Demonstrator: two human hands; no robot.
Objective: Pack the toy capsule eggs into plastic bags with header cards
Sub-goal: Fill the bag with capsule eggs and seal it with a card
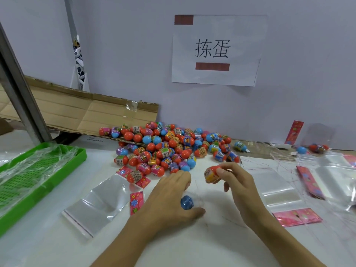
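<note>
Head view, itemised as I read it from my station.

Right hand (238, 182): raised just above the white worktop (183, 247), grip clamped on 1 orange capsule egg (211, 174) with a yellow label, pinched between thumb and fingertips.

Left hand (169, 197): low over the worktop, fingers curled, grip closed around 1 blue capsule egg (186, 202). I see a faint clear film around that egg; I cannot tell whether it is a bag.

Egg pile (169, 149): a loose heap of orange, blue and purple capsule eggs with printed labels, lying on the worktop beyond both hands and running back to the wall.

Clear plastic bag (100, 205): flat on the worktop to the left of the left hand, a red strip along its near edge. A floral header card (136, 202) lies just beside it, near the left wrist.

Stack of clear bags (279, 187): flat, to the right of the right hand. Pink header cards (297, 216) lie at its near side.

Green plastic tray (77, 160): left edge of the worktop, holding crumpled clear film.

Flattened cardboard (77, 110): leaning behind the pile, left of centre.

Paper sign (215, 51): fixed to the wall, 2 printed characters, 2 red-brown bars.
</note>
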